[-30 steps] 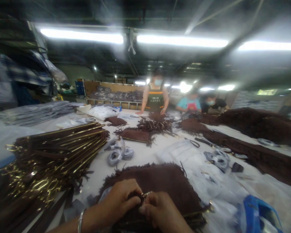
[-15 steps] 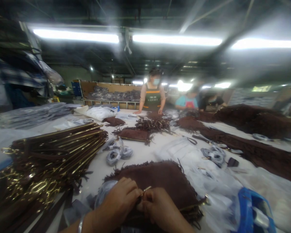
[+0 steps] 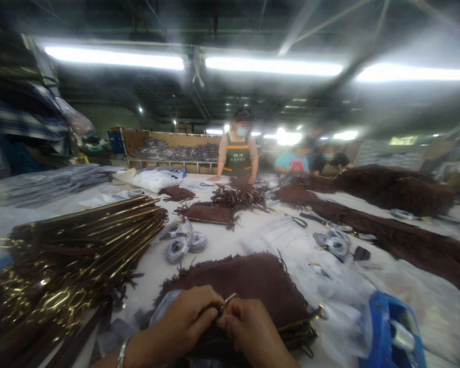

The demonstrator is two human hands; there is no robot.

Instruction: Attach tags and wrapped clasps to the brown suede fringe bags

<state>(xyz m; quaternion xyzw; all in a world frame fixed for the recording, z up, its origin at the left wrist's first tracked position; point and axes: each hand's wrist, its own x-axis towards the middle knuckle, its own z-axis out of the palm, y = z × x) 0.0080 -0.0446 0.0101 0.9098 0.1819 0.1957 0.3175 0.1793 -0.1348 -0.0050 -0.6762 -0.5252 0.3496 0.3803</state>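
On the table in front of me lies a dark brown fringed bag [image 3: 249,276] with a gold zip along its near edge. Above that near edge my left hand [image 3: 191,314], with a silver bangle at the wrist, pinches close beside my right hand [image 3: 249,322]. A small gold metal clasp [image 3: 230,297] shows between the fingertips of both hands, and a dark strap end seems to run into the left fingers. My fingers hide most of the clasp. Greyish plastic wrap [image 3: 164,306] lies under my left wrist.
Brown straps with gold hardware [image 3: 80,240] are heaped at left. Coiled wrapped straps [image 3: 178,248] lie beyond the bag. A blue tape dispenser [image 3: 379,327] stands near right, by plastic bags [image 3: 425,296]. A person in an apron [image 3: 237,156] stands across the table; others sit behind.
The view has shifted slightly. My left fingers have changed their pinch around the clasp, and both hands remain together over the bag's near edge.
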